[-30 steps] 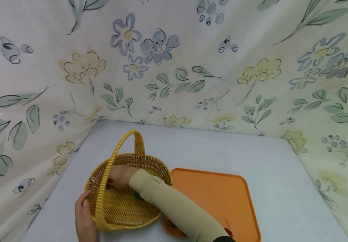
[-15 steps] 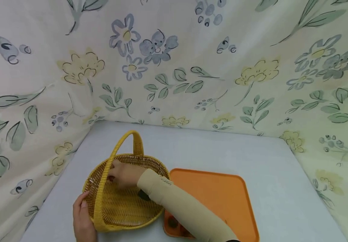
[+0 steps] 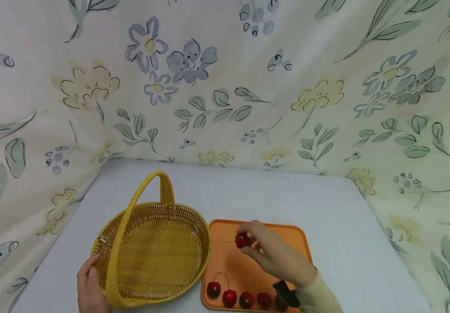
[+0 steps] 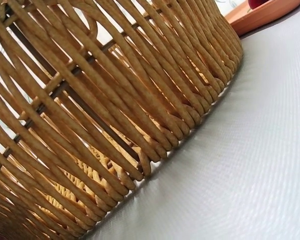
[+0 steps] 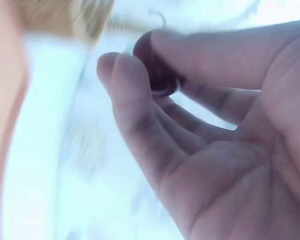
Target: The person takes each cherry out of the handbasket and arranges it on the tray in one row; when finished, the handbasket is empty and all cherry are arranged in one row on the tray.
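My left hand (image 3: 92,287) grips the left rim of a yellow woven basket (image 3: 158,256) with a tall arched handle. Close up, the left wrist view shows the outside of the basket's wall (image 4: 115,90) on the white surface, and no fingers there. Over an orange tray (image 3: 225,261), my right hand (image 3: 279,254) pinches a dark red cherry (image 3: 242,240) between thumb and fingertips, its stem pointing left. The right wrist view shows this cherry (image 5: 157,70) up close, in shadow. Several cherries (image 3: 229,298) lie in a row along the tray's near edge, partly hidden by my right wrist.
Tray and basket stand side by side, almost touching, on a white table (image 3: 256,191). A floral cloth (image 3: 225,87) hangs behind and at both sides. A small black device (image 3: 285,294) sits on my right wrist.
My right hand has moved out of the basket's left side, rightward to above the tray, with a cherry in its fingers. The tray's row of cherries is uncovered. My left hand stays at the rim.
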`<action>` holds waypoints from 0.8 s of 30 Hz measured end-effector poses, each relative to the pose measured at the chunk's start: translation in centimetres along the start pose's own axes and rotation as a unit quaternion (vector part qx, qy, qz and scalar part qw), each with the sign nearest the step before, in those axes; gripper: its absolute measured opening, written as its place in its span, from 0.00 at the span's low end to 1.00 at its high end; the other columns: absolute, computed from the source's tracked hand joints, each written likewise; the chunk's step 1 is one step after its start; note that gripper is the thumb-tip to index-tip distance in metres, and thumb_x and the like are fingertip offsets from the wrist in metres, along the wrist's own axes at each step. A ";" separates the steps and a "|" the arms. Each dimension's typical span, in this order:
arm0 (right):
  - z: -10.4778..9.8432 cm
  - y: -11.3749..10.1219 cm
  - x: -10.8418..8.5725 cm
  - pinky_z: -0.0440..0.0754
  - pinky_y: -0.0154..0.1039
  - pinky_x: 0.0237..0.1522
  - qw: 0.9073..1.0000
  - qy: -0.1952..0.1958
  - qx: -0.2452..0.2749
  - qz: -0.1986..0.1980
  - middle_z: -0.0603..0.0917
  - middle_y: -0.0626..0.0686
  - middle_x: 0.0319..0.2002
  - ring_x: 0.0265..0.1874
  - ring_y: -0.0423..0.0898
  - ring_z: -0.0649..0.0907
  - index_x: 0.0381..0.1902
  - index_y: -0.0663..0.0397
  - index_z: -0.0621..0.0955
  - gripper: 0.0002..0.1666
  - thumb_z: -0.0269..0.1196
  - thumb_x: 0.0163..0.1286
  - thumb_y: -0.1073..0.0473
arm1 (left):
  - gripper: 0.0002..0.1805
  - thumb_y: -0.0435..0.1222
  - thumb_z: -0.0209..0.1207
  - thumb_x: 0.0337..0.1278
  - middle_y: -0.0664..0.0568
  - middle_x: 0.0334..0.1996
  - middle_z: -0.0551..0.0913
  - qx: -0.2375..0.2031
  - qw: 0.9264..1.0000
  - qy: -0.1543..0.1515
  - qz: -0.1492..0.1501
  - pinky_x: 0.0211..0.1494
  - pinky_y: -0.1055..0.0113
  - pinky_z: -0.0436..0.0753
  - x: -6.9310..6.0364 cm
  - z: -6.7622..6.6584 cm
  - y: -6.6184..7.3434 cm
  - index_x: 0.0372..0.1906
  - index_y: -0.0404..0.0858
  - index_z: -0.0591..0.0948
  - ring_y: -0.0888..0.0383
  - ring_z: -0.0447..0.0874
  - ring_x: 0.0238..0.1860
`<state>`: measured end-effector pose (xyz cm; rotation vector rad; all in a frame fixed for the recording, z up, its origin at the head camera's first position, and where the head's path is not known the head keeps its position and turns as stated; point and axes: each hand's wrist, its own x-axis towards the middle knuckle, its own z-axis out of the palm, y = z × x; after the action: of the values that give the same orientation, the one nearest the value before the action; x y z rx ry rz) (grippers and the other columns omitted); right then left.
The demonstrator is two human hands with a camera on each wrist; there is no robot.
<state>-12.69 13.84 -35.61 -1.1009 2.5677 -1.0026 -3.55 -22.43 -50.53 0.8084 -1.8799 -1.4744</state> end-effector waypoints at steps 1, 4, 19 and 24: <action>0.1 0.8 -2.0 0.80 0.31 0.39 0.999 0.020 0.010 0.032 0.77 0.42 0.44 0.40 0.35 0.78 0.54 0.42 0.70 0.16 0.58 0.71 0.57 | 0.23 0.40 0.32 0.76 0.73 0.51 0.67 0.001 1.000 0.005 0.017 0.68 0.73 0.54 -0.1 -0.2 -0.1 0.62 0.37 0.72 0.66 0.60 0.65; 0.6 2.3 -7.2 0.79 0.32 0.33 0.987 0.067 0.030 0.142 0.79 0.40 0.43 0.37 0.34 0.78 0.56 0.39 0.71 0.17 0.56 0.72 0.49 | 0.22 0.38 0.34 0.76 0.77 0.49 0.66 0.002 0.999 0.014 0.047 0.63 0.77 0.57 -0.1 -0.7 -0.5 0.61 0.36 0.73 0.73 0.62 0.59; 5.8 5.9 -14.4 0.76 0.29 0.28 0.951 0.132 -0.044 0.275 0.78 0.46 0.37 0.31 0.30 0.75 0.45 0.55 0.77 0.17 0.66 0.64 0.52 | 0.22 0.41 0.32 0.76 0.64 0.57 0.69 -0.029 0.997 -0.008 -0.074 0.56 0.85 0.63 0.5 -0.7 -0.3 0.63 0.49 0.72 0.65 0.64 0.62; 6.1 6.1 -15.0 0.75 0.30 0.30 0.953 0.083 -0.055 0.287 0.78 0.47 0.38 0.30 0.31 0.74 0.45 0.55 0.77 0.20 0.64 0.64 0.48 | 0.21 0.41 0.33 0.75 0.65 0.57 0.70 -0.046 0.996 -0.002 -0.074 0.58 0.87 0.60 0.2 -0.3 0.0 0.63 0.49 0.72 0.67 0.64 0.63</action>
<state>-3.11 24.19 -45.67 -0.2446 2.8373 -0.8303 -3.43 -22.74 -50.46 0.9177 -1.7738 -1.6408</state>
